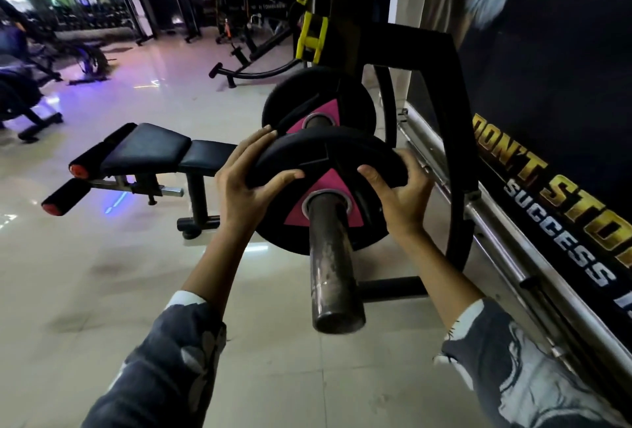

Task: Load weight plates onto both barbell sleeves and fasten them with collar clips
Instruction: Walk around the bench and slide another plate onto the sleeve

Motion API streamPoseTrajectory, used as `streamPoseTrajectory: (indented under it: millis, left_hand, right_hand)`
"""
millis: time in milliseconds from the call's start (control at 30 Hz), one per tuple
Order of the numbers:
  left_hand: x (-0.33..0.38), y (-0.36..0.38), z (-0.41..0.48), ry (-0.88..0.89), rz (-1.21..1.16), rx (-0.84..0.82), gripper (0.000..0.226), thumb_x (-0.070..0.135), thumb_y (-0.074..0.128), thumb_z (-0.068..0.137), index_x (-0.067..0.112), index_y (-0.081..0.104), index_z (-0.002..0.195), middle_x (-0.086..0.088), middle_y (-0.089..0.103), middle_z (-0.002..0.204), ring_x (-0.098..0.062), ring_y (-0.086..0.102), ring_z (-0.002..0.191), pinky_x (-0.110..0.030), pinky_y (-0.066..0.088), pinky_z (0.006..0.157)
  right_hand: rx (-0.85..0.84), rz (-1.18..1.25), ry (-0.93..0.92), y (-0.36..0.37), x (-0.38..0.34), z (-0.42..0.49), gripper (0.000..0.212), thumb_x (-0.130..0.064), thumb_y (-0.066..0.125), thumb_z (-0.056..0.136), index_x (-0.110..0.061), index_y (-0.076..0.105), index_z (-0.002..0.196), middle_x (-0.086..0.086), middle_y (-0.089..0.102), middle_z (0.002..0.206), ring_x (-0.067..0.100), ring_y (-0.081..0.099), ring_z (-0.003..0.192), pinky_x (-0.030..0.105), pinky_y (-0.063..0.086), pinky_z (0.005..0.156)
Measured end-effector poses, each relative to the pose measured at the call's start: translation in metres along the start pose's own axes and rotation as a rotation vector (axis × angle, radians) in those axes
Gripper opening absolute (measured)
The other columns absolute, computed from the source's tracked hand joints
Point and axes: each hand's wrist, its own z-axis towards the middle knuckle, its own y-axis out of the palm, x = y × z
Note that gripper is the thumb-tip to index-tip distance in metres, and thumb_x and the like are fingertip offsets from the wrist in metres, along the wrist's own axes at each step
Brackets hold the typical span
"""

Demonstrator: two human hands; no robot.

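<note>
Black padded bench on my left. One black round rubber plate with a pink triangle sits further in on the worn steel barbell sleeve. The second matching plate is partway on, left hand and right hand curled round its rim. No collar clips in sight.

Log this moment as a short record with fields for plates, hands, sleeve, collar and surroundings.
near plate: black with pink triangle, threaded on the barbell sleeve
far plate: same style, further along the sleeve
left hand: grips the near plate's left rim
right hand: grips the near plate's right rim
sleeve end: bare, worn, pointing toward the camera
collar clip: none visible on the sleeve
surroundings: padded bench at left, black rack frame at right
</note>
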Motion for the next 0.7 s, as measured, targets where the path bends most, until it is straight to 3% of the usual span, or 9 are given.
streamPoseTrajectory:
  millis: [167,267,367,500,633,700]
  left_hand:
    - [-0.051,0.030,0.040,-0.006,0.064,0.020,0.078,0.052,0.068,0.074,0.005,0.047,0.132,-0.005,0.041,0.139,-0.014,0.039,0.130,-0.014,0.030,0.107]
    - [-0.084,0.051,0.067,-0.114,0.047,0.018,0.091,0.058,0.069,0.068,0.012,0.038,0.139,-0.001,0.038,0.144,-0.009,0.034,0.133,-0.012,0.026,0.108]
    - [-0.113,0.070,0.090,-0.271,-0.045,0.002,0.093,0.058,0.070,0.062,0.014,0.038,0.138,0.004,0.047,0.135,-0.012,0.047,0.125,-0.023,0.037,0.103]
    - [-0.135,0.079,0.098,-0.302,-0.049,-0.007,0.069,0.069,0.067,0.063,0.022,0.058,0.112,0.005,0.066,0.100,-0.007,0.063,0.093,-0.029,0.054,0.083]
    - [-0.135,0.079,0.096,-0.290,-0.086,-0.009,0.066,0.066,0.068,0.064,0.020,0.057,0.111,0.005,0.065,0.097,-0.003,0.063,0.090,-0.025,0.054,0.079]
    - [-0.133,0.079,0.096,-0.294,-0.105,-0.022,0.064,0.062,0.068,0.065,0.019,0.057,0.111,0.006,0.064,0.097,0.000,0.062,0.090,-0.021,0.052,0.079]
  right_hand:
    - [-0.056,-0.068,-0.063,0.035,0.045,0.051,0.063,-0.054,0.061,0.076,-0.004,0.059,0.115,0.004,0.064,0.113,0.009,0.058,0.108,0.009,0.043,0.092]
    - [-0.110,-0.144,-0.112,0.057,0.068,0.090,0.065,-0.045,0.067,0.077,-0.004,0.053,0.126,0.011,0.057,0.129,0.018,0.051,0.123,0.021,0.040,0.104]
    - [-0.133,-0.185,-0.080,0.076,0.086,0.123,0.063,-0.038,0.072,0.075,-0.005,0.054,0.126,0.012,0.059,0.127,0.022,0.055,0.120,0.032,0.046,0.100]
    - [-0.119,-0.203,-0.072,0.085,0.098,0.132,0.063,-0.044,0.071,0.072,-0.006,0.058,0.120,0.012,0.066,0.117,0.022,0.061,0.109,0.019,0.044,0.090]
    - [-0.124,-0.174,-0.042,0.085,0.099,0.128,0.070,-0.054,0.065,0.072,-0.006,0.056,0.123,0.012,0.065,0.118,0.013,0.056,0.109,0.020,0.044,0.091]
    - [-0.145,-0.164,-0.028,0.085,0.099,0.129,0.066,-0.048,0.068,0.074,-0.007,0.054,0.125,0.012,0.063,0.120,0.018,0.057,0.113,0.026,0.047,0.094]
